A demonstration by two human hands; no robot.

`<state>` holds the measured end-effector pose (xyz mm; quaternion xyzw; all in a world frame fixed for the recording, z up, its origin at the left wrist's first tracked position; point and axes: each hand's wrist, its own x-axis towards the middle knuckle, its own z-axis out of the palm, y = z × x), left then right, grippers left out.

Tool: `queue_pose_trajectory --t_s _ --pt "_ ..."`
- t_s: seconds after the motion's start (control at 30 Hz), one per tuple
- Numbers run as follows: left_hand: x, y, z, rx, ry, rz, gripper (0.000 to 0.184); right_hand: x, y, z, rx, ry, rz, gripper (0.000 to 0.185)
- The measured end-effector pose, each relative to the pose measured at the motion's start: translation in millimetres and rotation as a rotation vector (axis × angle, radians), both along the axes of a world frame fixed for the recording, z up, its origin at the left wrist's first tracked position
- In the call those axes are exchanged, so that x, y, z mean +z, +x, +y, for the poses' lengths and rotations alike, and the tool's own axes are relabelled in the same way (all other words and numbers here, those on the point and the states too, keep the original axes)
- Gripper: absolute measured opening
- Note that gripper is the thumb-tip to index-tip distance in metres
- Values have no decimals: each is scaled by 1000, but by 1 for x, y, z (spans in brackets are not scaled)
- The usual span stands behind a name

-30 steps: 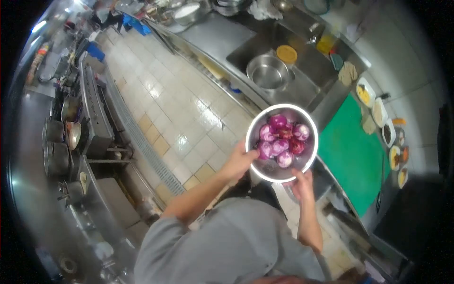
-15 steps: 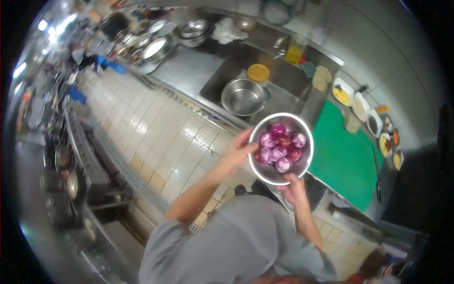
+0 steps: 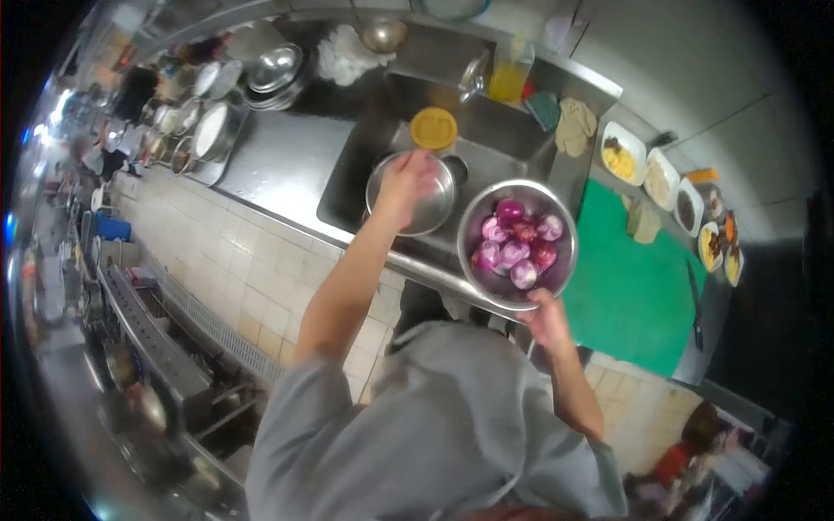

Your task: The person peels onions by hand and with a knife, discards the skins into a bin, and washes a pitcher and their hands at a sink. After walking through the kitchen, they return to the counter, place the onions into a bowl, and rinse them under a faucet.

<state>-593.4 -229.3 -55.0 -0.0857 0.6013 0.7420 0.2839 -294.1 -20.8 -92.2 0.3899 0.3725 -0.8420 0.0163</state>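
A steel bowl [image 3: 562,280] holds several peeled red onions [image 3: 514,253] over the sink's front edge. My right hand [image 3: 549,319] grips its near rim, thumb on top. My left hand [image 3: 413,181] is off the bowl, above a steel pot [image 3: 433,211] in the sink [image 3: 346,178]; its fingers are blurred, so their pose is unclear. Behind the pot sits a round yellow item [image 3: 433,128]. To the right of the bowl lies a green cutting board [image 3: 630,291] with a folded beige cloth [image 3: 644,222] on its back edge.
A knife [image 3: 696,304] lies on the board's right side. White dishes of ingredients [image 3: 624,154] line the wall. The faucet [image 3: 473,76], a yellow bottle [image 3: 510,76] and a beige glove [image 3: 575,128] are behind the sink. Stacked bowls [image 3: 275,74] stand back left.
My left hand has let go of the bowl and moved left over the pot. My right hand still holds the bowl. The view has shifted, bringing the sink nearer.
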Motion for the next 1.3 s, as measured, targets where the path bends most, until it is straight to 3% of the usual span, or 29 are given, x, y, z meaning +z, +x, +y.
queue_pose_trajectory --t_s 0.07,0.1,0.17,0.33,0.47,0.6,0.67,0.83,0.93,1.0,1.07,1.13,1.17,1.23,1.27,1.3 --pt "-30 -40 15 -22 42 -16 53 -19 -5 -3 -53 -86 -59 39" --pt "-53 -56 17 -39 25 -78 53 -6 -15 -16 -91 7 -145 35" --pt "-86 -105 38 42 220 -262 52 -3 -29 -34 -153 49 -153 40" --pt "-130 -164 121 11 249 -328 44 -4 -48 -61 -361 9 -157 42" --pt "-172 -182 172 -30 496 -368 36 -5 -67 -68 -457 -24 -177 42" --pt "-173 -169 195 52 556 -461 33 -21 -80 -65 -480 -24 -201 43" --pt "-196 -171 192 52 845 -452 33 -20 -99 -61 -434 -29 -316 46" --pt "-187 -173 209 101 699 -418 30 -36 -120 -46 -410 -35 -319 40" --pt "-206 -187 213 -40 575 -574 34 -40 -134 -39 -343 -46 -255 42" --pt "-216 -201 206 -137 209 -551 25 -38 -145 -37 -341 3 -267 21" --pt "-133 -195 190 -163 46 -254 32 -46 -154 -34 -342 -6 -276 28" --pt "-103 -188 175 -236 9 136 37 -53 -168 -28 -274 30 -240 36" --pt "-91 -179 165 -237 6 138 37 -51 -178 -27 -233 17 -222 41" --pt "-70 -157 151 -548 -283 753 40 -58 -197 -28 -183 10 -187 45" --pt "-72 -148 146 -579 -254 718 48 -61 -206 -28 -129 -9 -162 51" --pt "-53 -146 140 -803 -382 752 60 -61 -216 -29 -125 -9 -156 51"
